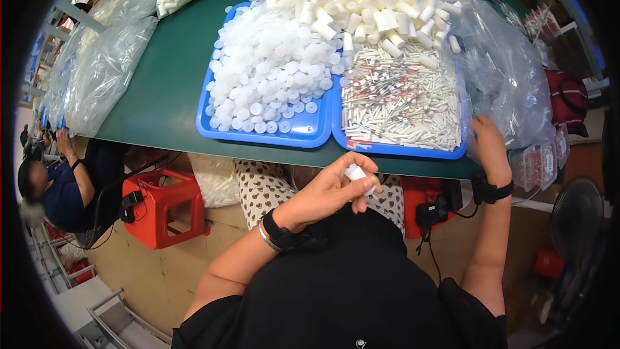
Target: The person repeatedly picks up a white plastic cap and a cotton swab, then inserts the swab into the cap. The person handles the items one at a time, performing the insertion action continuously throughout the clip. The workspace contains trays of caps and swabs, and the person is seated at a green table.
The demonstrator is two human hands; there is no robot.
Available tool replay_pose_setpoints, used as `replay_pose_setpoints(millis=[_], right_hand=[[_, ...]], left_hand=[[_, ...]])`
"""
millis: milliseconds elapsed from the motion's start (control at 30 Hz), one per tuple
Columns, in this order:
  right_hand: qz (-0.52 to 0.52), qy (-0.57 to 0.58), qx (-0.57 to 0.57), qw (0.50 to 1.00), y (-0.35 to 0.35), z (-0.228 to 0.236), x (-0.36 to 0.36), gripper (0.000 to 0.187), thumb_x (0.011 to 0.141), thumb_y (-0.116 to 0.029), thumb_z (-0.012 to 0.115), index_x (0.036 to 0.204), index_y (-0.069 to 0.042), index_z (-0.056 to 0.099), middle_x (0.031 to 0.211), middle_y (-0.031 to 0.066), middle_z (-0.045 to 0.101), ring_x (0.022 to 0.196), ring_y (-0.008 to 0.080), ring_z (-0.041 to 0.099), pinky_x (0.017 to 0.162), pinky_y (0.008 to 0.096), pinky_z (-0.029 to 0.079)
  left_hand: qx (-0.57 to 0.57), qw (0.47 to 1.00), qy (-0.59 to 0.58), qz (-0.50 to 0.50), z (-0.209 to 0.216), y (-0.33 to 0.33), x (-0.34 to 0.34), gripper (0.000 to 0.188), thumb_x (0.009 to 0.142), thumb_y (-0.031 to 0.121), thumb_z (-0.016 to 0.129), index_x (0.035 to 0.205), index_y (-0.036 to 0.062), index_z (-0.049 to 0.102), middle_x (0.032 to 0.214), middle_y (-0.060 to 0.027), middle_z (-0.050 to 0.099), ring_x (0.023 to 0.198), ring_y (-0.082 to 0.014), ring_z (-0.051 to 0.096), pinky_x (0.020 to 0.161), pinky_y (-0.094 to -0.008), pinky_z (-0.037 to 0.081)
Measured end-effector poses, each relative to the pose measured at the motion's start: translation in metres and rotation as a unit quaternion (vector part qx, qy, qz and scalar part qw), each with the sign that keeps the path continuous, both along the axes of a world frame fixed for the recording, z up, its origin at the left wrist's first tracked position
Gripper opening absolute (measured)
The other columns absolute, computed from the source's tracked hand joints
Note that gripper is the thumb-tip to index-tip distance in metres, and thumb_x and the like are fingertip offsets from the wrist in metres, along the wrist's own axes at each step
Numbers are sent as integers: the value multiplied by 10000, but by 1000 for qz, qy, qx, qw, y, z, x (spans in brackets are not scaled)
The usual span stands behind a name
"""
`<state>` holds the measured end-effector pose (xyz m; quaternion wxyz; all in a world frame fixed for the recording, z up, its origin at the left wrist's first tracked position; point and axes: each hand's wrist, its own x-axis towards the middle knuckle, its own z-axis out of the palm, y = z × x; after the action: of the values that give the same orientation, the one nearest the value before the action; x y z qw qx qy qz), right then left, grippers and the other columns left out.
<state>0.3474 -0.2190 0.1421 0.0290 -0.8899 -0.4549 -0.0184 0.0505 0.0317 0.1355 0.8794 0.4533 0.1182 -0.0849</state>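
Observation:
My left hand [342, 184] is closed in front of my body, just off the near table edge. Its fingers grip a short white cylinder [354, 172], with a pale disc-like piece partly showing under the thumb. My right hand [489, 145] is beside the right rim of a blue tray [400, 148], next to a clear plastic bag; its fingers are mostly hidden. Thin white sticks [400, 106], some with red parts, fill that tray. To its left, a second blue tray [258, 137] holds a heap of translucent white discs [265, 71]. Larger white cylinders [387, 21] lie piled behind the sticks.
The trays stand on a green table [145, 113]. Clear plastic bags [106, 71] lie at the left, and another clear bag [500, 58] at the right. A red stool [165, 210] stands lower left. Another person [68, 181] sits far left. A fan [577, 213] stands at right.

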Motion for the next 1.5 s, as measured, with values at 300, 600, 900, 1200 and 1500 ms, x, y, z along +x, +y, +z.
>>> replay_pose_setpoints(millis=[300, 600, 900, 1200, 1500], right_hand=[[-71, -62, 113, 989, 37, 55, -60, 206, 864, -19, 610, 1061, 18, 564, 953, 215, 618, 863, 407, 610, 733, 439, 497], [147, 312, 257, 903, 97, 27, -166, 258, 842, -37, 701, 1073, 21, 601, 913, 134, 651, 722, 258, 654, 642, 335, 519], [120, 309, 264, 906, 104, 10, -180, 256, 872, -59, 687, 1085, 35, 580, 906, 169, 661, 705, 232, 675, 608, 321, 521], [117, 338, 301, 884, 104, -1, -184, 229, 855, -19, 672, 1057, 22, 571, 942, 173, 657, 753, 295, 681, 635, 351, 531], [211, 374, 288, 856, 113, -2, -188, 253, 816, 65, 586, 1061, 10, 552, 944, 185, 645, 814, 382, 655, 670, 419, 511]], left_hand=[[-99, 988, 52, 108, -10, 2, 2, 197, 1008, 205, 532, 1105, 38, 569, 817, -34, 605, 734, -86, 583, 679, -248, 487], [-141, 974, 2, 176, -4, -3, 4, 174, 999, 174, 541, 1069, 17, 563, 814, -32, 590, 737, -91, 564, 697, -238, 464], [-39, 970, -20, 239, -12, -8, -3, 185, 1016, 169, 509, 1147, 39, 522, 877, -22, 575, 790, -64, 558, 713, -216, 465], [13, 976, -50, 212, -16, -16, -11, 218, 980, 107, 553, 1192, 74, 509, 1023, 4, 556, 898, -42, 526, 778, -211, 452], [31, 988, -99, 118, -15, -18, -8, 545, 913, 48, 606, 1421, 49, 409, 1515, -93, 362, 1343, -198, 421, 1097, -348, 379]])
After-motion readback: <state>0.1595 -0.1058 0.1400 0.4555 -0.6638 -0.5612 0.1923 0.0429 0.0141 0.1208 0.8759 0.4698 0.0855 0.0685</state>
